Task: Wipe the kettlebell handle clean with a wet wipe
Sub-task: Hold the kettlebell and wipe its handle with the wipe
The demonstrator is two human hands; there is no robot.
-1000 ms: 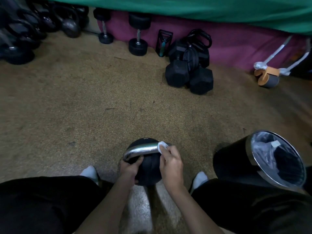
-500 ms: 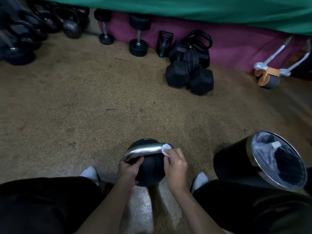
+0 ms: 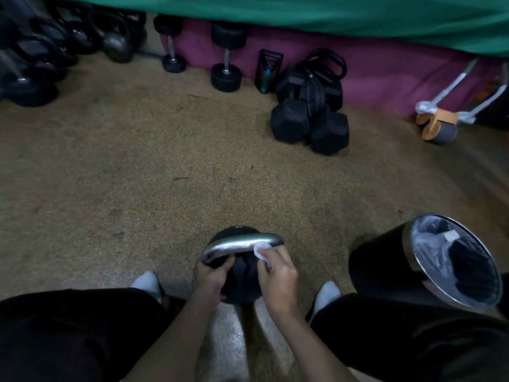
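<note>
Fingers (image 3: 271, 253) of the right hand (image 3: 278, 277) are pinching a small white wet wipe (image 3: 260, 248) against the silver metal kettlebell handle (image 3: 242, 244) just beyond them, while the left hand (image 3: 212, 277) is clenching the handle's near end, seemingly steadying the black kettlebell (image 3: 242, 282) on the floor.

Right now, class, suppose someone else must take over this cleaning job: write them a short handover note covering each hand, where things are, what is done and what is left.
Left hand: gripping the left end of the kettlebell handle, steadying it.
Right hand: fingers pressing the wet wipe against the handle near its right end.
The kettlebell stands on the floor between the feet; the lined bin is to the right.
Done: wiping is under way. How much is clean cannot be told.
Left: finish the handle, including under the left hand.
</note>
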